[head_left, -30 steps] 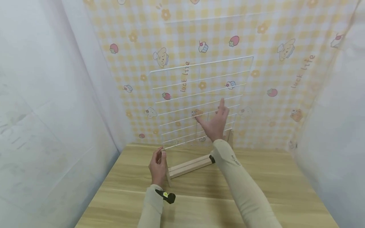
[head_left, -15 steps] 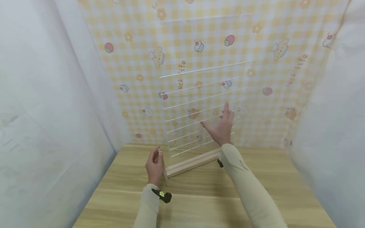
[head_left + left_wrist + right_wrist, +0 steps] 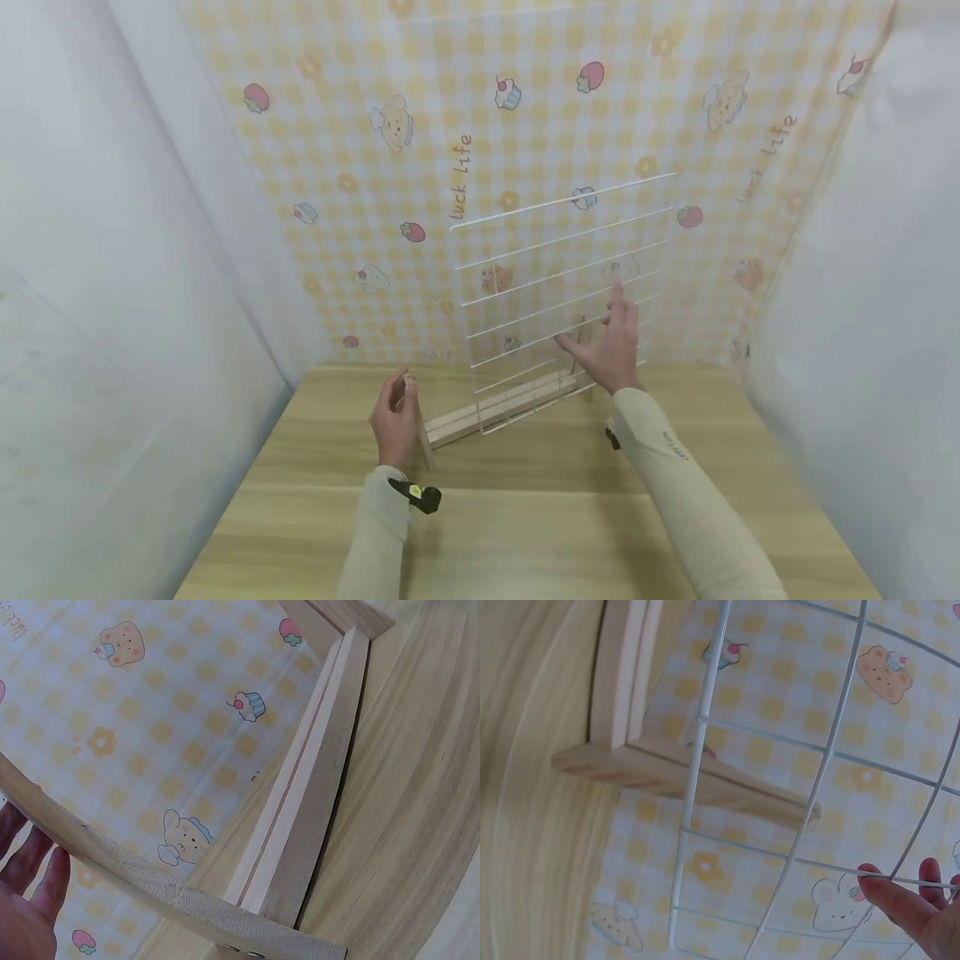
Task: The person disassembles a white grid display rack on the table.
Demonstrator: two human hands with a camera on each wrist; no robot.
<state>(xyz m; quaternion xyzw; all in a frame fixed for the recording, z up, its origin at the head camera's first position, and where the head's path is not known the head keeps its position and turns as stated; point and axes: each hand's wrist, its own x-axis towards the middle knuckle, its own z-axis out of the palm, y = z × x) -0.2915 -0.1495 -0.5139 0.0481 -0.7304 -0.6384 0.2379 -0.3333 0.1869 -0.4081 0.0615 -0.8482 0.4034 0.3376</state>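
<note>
A wooden stand has a grooved crossbar joining two upright side pieces. My left hand grips the top of its near-left side piece; in the left wrist view the fingertips lie against the wood. With thumb and fingers spread, my right hand holds a white wire grid panel by its inner wires, toward the panel's right side. Tilted, the panel overlaps the crossbar in the head view. In the right wrist view its thick edge wire crosses in front of the stand's other side piece.
The stand rests on a wood-grain table. Behind it hangs a yellow checked cloth with cartoon prints. White sheets enclose the left and right sides. Each wrist wears a black camera.
My right hand has brought the grid panel down and to the right. Its lower left corner, earlier right beside my left hand, now stands apart from it. The left hand stays on the stand.
</note>
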